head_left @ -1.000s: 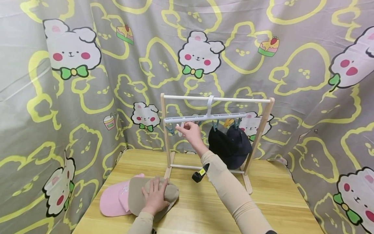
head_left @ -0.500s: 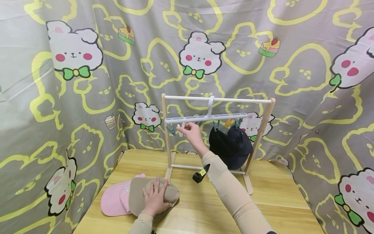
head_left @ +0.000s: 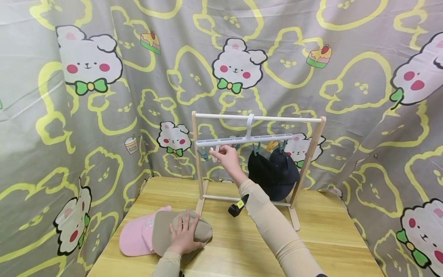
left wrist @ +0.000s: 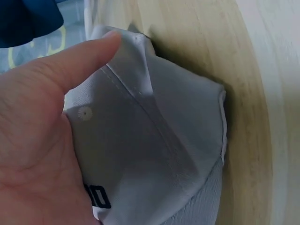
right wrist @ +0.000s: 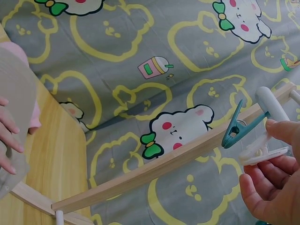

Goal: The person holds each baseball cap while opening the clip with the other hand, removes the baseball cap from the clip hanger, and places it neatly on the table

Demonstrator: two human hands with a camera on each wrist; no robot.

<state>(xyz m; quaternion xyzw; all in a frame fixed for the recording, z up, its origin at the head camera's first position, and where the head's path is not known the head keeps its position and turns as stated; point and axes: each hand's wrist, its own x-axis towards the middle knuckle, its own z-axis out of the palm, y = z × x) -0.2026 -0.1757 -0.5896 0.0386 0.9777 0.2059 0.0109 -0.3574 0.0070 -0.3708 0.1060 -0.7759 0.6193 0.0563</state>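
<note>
My left hand point(head_left: 186, 235) rests with spread fingers on top of a khaki baseball cap point(head_left: 164, 231), which lies on the table. Part of a pink cap point(head_left: 136, 236) shows from under it on the left. In the left wrist view the thumb lies along the cap's crown point(left wrist: 140, 131). My right hand point(head_left: 227, 158) pinches a white clothespin point(right wrist: 262, 152) that hangs from the left half of a pale clip hanger point(head_left: 221, 141). Beside it, a teal clothespin point(right wrist: 239, 129) hangs at the hanger's end. A dark navy cap point(head_left: 273, 173) hangs from teal clips on the right half.
The hanger hooks over the top bar point(head_left: 221, 115) of a wooden rack point(head_left: 198, 165) standing on the wooden table point(head_left: 318, 238). A yellow clip point(head_left: 271, 145) hangs among the teal ones. A patterned curtain point(head_left: 283, 88) surrounds the table on the back and sides.
The view has shifted very slightly. Both hands keep their places, the left on the khaki cap and the right at the white clothespin.
</note>
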